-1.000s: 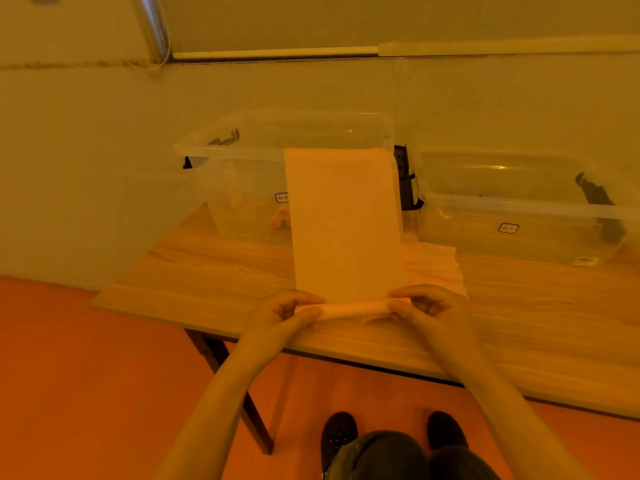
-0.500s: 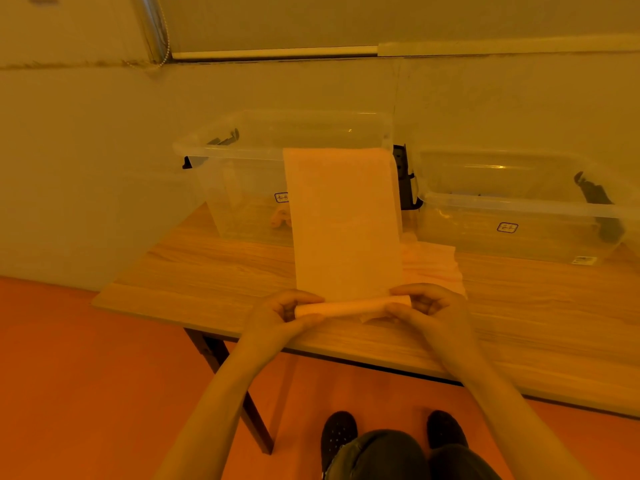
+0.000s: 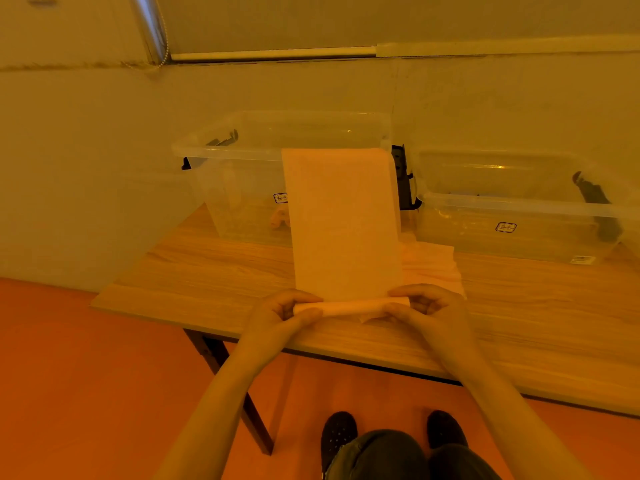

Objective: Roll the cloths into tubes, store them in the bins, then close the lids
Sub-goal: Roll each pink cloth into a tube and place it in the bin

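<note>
Rolling is the step we judge to be in hand: our left hand (image 3: 284,311) and right hand (image 3: 424,306) each pinch an end of the started tube at the near edge of the cloth (image 3: 343,223), which stretches away over the surface (image 3: 207,268) and drapes up the left bin (image 3: 242,174). Next we should keep turning the roll evenly toward the far end, both ends level, before dropping it in that open bin.

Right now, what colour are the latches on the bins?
Black. The head view shows it best on the latch between the left bin and the right bin.
</note>
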{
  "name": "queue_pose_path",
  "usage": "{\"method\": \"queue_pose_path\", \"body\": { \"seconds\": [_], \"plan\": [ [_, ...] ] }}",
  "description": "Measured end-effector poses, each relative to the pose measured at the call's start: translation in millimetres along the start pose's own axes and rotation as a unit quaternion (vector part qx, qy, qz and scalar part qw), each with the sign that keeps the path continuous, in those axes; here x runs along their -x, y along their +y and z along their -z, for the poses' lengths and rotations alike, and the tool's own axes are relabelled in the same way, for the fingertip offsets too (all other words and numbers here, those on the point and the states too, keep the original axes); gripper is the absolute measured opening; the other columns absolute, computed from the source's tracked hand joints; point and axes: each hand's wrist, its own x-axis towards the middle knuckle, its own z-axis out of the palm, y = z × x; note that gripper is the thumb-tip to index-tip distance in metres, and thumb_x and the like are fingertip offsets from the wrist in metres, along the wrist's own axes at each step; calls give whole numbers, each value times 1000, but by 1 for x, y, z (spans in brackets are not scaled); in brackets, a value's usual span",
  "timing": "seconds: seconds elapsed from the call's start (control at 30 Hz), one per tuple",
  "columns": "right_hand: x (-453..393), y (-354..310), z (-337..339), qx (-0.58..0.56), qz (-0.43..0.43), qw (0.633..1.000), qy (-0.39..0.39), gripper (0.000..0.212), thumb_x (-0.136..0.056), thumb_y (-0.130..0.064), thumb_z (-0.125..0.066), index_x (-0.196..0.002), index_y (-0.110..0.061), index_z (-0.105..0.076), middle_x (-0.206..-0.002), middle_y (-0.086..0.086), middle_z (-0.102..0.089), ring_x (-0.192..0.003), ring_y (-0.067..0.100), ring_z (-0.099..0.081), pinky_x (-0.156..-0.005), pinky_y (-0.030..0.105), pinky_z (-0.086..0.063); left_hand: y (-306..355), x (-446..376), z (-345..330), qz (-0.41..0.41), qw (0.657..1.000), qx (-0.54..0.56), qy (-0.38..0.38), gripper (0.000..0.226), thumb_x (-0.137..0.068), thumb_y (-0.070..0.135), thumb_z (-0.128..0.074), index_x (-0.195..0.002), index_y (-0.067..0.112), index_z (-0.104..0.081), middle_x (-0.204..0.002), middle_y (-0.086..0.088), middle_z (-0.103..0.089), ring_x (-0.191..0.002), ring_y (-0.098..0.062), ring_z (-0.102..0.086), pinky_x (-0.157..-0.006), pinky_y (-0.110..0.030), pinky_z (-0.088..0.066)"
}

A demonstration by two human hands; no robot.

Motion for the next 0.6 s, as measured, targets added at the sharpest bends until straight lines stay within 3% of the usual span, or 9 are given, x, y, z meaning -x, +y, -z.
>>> {"method": "queue_pose_path", "body": {
  "seconds": [0.1,0.27,0.4,0.5,0.6],
  "plan": [
    [0,0,0,-8,-1,1000,-1,22,-70,-8,-79,-90,-17,-73,-96,-4,-72,-87,6,-69,-74,21,-57,-1,-1,0,10,1000,6,6,10,-85,19,-67,-92,23,-73,-86,4,-74,-82,-14,-70,-72,-22,-52],
    [0,0,0,-2,5,1000,4,19,-72,-8,-78,-87,-19,-73,-93,-4,-72,-85,7,-69,-72,21,-57,0,1,1,-3,1000,16,-9,20,-77,20,-72,-97,23,-71,-96,12,-71,-94,-3,-65,-76,-16,-51],
    [0,0,0,11,-1,1000,-13,20,-72,-10,-78,-89,-20,-73,-96,-6,-72,-85,4,-68,-71,19,-56,-2,0,3,-9,1000,-1,-11,19,-75,27,-71,-94,26,-71,-96,15,-70,-92,-3,-64,-76,-16,-51],
    [1,0,-1,19,-8,999,-39,27,-69,-13,-80,-93,-24,-72,-100,-9,-70,-92,0,-66,-77,19,-55,-2,-2,2,-5,1000,-10,4,10,-81,25,-69,-90,27,-72,-91,8,-71,-84,-11,-67,-72,-20,-52],
    [0,2,0,34,-5,999,-35,25,-64,-28,-77,-89,-27,-73,-100,-8,-71,-92,2,-66,-77,23,-56,-1,-1,0,3,1000,10,5,14,-79,31,-66,-90,27,-73,-90,1,-73,-75,-21,-71,-68,-27,-53]
  ]
}}
